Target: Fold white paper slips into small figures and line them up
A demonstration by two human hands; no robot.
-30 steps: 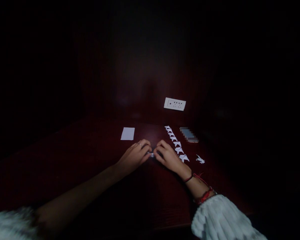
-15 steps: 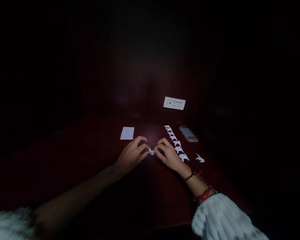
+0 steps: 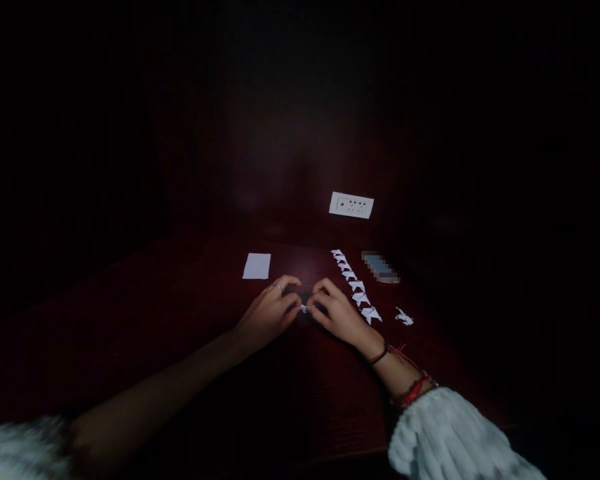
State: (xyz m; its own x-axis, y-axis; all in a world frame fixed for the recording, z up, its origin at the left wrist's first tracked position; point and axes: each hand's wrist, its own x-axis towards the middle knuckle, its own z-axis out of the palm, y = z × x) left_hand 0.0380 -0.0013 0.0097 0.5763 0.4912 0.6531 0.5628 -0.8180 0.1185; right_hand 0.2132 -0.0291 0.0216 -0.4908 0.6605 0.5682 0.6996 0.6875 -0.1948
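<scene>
A small folded piece of white paper shows between my two hands, low over the dark red table. My left hand pinches its left side between thumb and fingers; a ring sits on one finger. From the right, my right hand pinches the other side. Most of the paper is hidden by the fingertips, so its exact shape cannot be made out. Just beyond my right hand runs a slanting row of several folded white paper pieces with pointed corners.
A flat white paper sheet or stack lies beyond my left hand. At the right are a blurred-out phone and a crumpled white paper piece. A white socket plate is on the back wall. The surroundings are very dark.
Both hands keep hold of the small paper, with the fingertips closer together, and less of it shows. The whole view has shifted slightly.
</scene>
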